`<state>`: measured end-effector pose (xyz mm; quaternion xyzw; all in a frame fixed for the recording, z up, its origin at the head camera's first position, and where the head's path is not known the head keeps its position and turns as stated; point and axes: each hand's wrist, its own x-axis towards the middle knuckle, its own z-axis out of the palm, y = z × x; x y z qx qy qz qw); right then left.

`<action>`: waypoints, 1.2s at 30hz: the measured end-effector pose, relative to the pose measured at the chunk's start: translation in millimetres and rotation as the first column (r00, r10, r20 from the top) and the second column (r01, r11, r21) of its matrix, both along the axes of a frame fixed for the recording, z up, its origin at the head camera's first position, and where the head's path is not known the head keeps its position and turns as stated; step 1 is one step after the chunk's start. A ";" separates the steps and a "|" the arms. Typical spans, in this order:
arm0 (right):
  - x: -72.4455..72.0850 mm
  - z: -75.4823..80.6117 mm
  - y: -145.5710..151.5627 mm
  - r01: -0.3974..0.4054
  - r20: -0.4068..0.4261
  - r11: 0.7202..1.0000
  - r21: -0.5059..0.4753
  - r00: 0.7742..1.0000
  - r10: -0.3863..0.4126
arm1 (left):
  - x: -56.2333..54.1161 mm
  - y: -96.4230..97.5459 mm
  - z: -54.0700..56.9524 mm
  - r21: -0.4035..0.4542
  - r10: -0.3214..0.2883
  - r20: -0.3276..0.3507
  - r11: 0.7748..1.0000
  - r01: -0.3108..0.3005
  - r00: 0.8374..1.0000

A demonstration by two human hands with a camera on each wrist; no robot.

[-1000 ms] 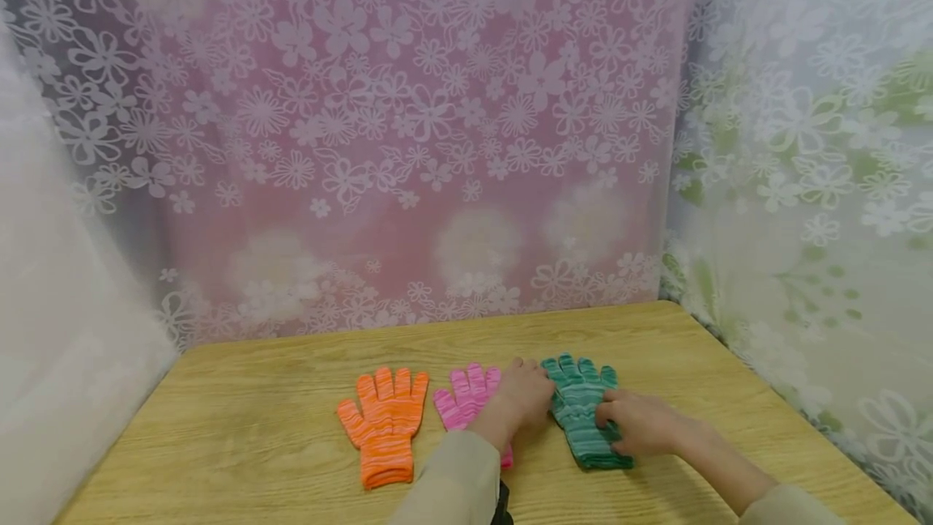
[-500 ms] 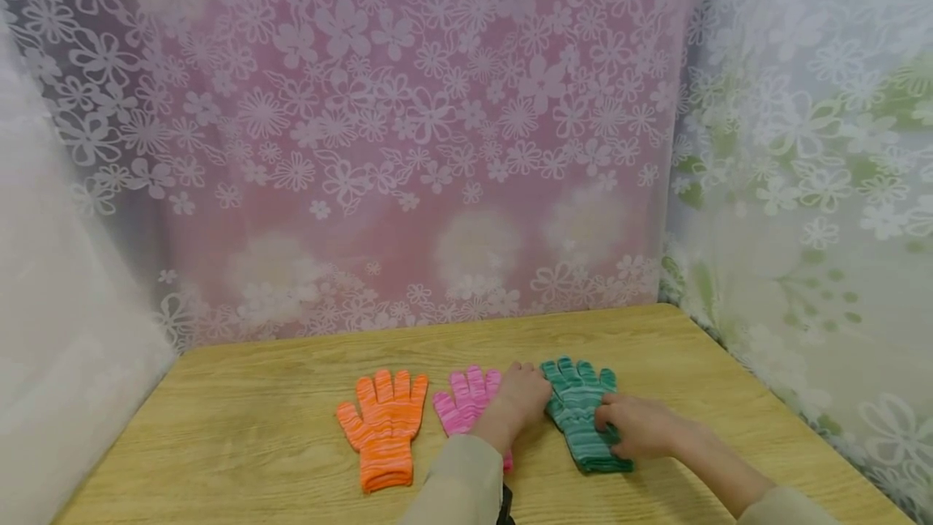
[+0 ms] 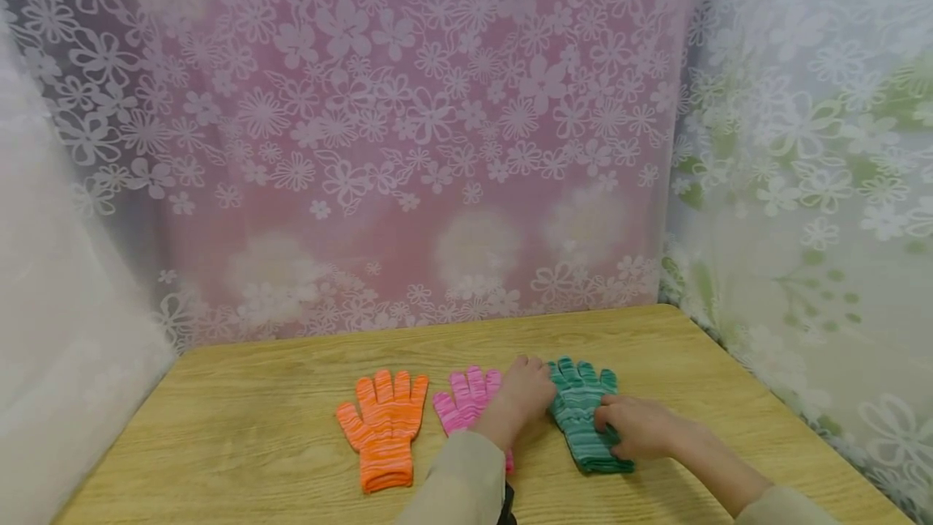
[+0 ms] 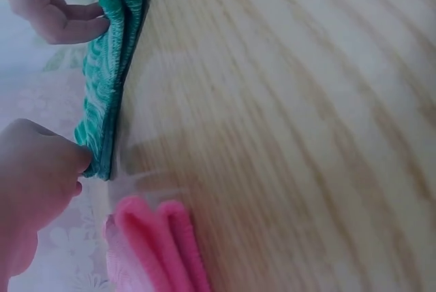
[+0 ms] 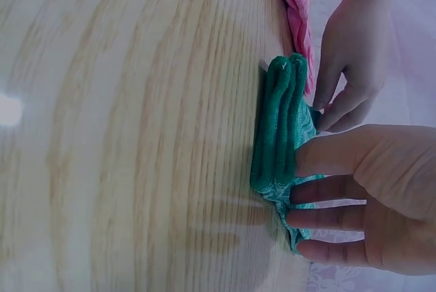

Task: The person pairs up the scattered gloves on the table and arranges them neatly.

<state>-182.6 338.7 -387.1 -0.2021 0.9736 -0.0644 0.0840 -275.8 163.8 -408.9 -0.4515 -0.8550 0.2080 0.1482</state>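
Note:
A green striped knit glove (image 3: 583, 416) lies flat on the table at the right of a row, fingers pointing away. With thumb and fingertips my left hand (image 3: 523, 395) pinches its left edge near the leftmost finger, which is partly hidden in the head view. My right hand (image 3: 641, 426) rests at the glove's right side by the cuff; in the right wrist view its extended fingers (image 5: 327, 218) touch the knit. Beneath my left forearm a pink glove (image 3: 466, 402) is partly covered. An orange glove (image 3: 388, 428) lies farthest left, touched by neither hand.
The gloves lie on a wood-grain table (image 3: 240, 420). A pink floral curtain (image 3: 408, 144) hangs behind its far edge, and a pale floral curtain (image 3: 809, 209) stands along the right. White sheeting (image 3: 66, 330) borders the left side.
My left hand has shifted slightly to the right, covering more of the green glove's leftmost finger. The right hand and the other gloves stay practically where they were.

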 end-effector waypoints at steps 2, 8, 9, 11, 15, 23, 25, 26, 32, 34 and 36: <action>-0.1 -0.1 -0.4 0.004 0.001 1.000 0.004 1.000 -0.004 | 1.1 1.3 -1.1 -0.028 0.028 0.008 0.999 -0.027 1.000; 0.6 1.3 -1.8 -0.008 -0.001 1.000 0.009 1.000 0.008 | 3.9 1.9 -3.2 -0.060 0.112 0.078 0.992 -0.108 0.991; 0.6 1.4 -2.0 -0.012 -0.003 1.000 0.008 1.000 0.012 | 4.1 1.5 -2.7 -0.063 0.125 0.090 0.991 -0.119 0.988; 0.6 1.2 -2.1 -0.013 -0.005 1.000 0.008 1.000 0.013 | 3.9 0.7 -1.8 -0.059 0.146 0.119 0.988 -0.140 0.982; 0.4 0.6 -1.3 -0.020 -0.008 1.000 0.003 1.000 0.020 | 1.4 -1.6 -0.5 -0.032 0.152 0.153 0.988 -0.149 0.977; 1.3 -0.2 1.1 -0.034 -0.014 0.999 -0.005 0.999 0.034 | -7.6 -7.2 4.4 0.040 0.097 0.195 0.993 -0.107 0.976; 2.0 0.1 2.0 -0.036 -0.025 0.999 -0.006 0.999 0.036 | -4.0 -7.8 9.0 0.037 0.069 0.182 0.996 -0.077 0.981; 2.2 0.4 2.6 -0.044 -0.035 0.999 -0.009 0.998 0.043 | -0.5 -8.0 11.2 0.034 0.046 0.175 0.998 -0.053 0.984; 1.6 1.5 8.5 -0.070 -0.068 0.996 -0.056 0.995 0.066 | 31.3 -4.8 18.5 0.006 -0.171 0.176 0.985 0.173 0.969; 0.6 1.5 11.1 -0.072 -0.080 0.996 -0.061 0.995 0.067 | 42.6 -3.1 18.4 -0.002 -0.223 0.223 0.973 0.229 0.949; 0.0 1.3 13.6 -0.068 -0.093 0.996 -0.056 0.994 0.063 | 52.7 -1.2 18.0 -0.020 -0.252 0.270 0.963 0.267 0.929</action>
